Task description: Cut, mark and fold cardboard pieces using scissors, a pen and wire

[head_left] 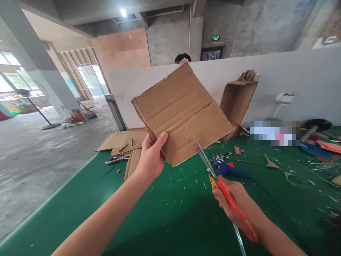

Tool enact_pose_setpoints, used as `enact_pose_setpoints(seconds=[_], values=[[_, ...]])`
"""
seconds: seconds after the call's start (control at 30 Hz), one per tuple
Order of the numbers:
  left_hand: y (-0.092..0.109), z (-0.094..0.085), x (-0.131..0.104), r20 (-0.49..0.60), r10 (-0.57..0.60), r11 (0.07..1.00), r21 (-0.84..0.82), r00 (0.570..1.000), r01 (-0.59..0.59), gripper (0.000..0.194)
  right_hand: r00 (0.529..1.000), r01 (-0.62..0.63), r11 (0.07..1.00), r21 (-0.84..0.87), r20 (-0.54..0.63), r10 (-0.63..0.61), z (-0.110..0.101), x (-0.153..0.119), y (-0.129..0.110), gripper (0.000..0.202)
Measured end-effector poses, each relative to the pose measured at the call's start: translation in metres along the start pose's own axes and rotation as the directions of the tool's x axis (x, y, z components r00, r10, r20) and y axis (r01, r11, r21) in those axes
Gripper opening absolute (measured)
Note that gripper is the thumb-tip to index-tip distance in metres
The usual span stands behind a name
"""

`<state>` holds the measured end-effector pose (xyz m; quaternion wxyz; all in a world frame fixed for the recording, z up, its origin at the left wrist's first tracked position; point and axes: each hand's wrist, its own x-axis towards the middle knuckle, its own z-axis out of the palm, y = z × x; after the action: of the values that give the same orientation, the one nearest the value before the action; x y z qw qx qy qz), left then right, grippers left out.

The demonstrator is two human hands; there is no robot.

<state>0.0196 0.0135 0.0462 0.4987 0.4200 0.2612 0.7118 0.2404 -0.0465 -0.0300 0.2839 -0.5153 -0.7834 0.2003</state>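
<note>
My left hand point(154, 156) grips a brown piece of cardboard point(183, 110) by its lower left edge, thumb on the near face. The sheet is raised above the table and tilted, with creases across it. In my right hand point(234, 199) is a pair of scissors point(231, 204) with red handles and a yellow part near the pivot. Their blades point up and left, and the tip overlaps the cardboard's lower edge. Whether the blades touch the sheet I cannot tell. A blue glue gun point(229, 169) lies just behind my right hand.
On the green table point(160, 217) are cardboard pieces point(125, 138) and another pair of scissors point(117, 159) to the left. A cardboard structure point(238, 103) stands at the back by a white partition point(287, 78). Scraps and a desk lamp point(285, 98) are on the right.
</note>
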Motion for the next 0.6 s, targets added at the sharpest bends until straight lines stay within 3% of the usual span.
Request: enact_pose_setpoints(seconds=[0.3,0.6], values=[[0.0017,0.0022,-0.0008,0.023,-0.004,1.0,-0.021,1.0,0.004,0.019,0.998,0.026,0.99,-0.139,-0.058,-0.034,-0.0026,0.0012,0.0011,0.039],[0.0096,0.0028,-0.0015,0.064,0.047,0.999,0.022,0.997,-0.048,0.022,0.996,0.083,0.992,-0.09,-0.025,-0.086,-0.0021,0.0008,0.0041,0.031]])
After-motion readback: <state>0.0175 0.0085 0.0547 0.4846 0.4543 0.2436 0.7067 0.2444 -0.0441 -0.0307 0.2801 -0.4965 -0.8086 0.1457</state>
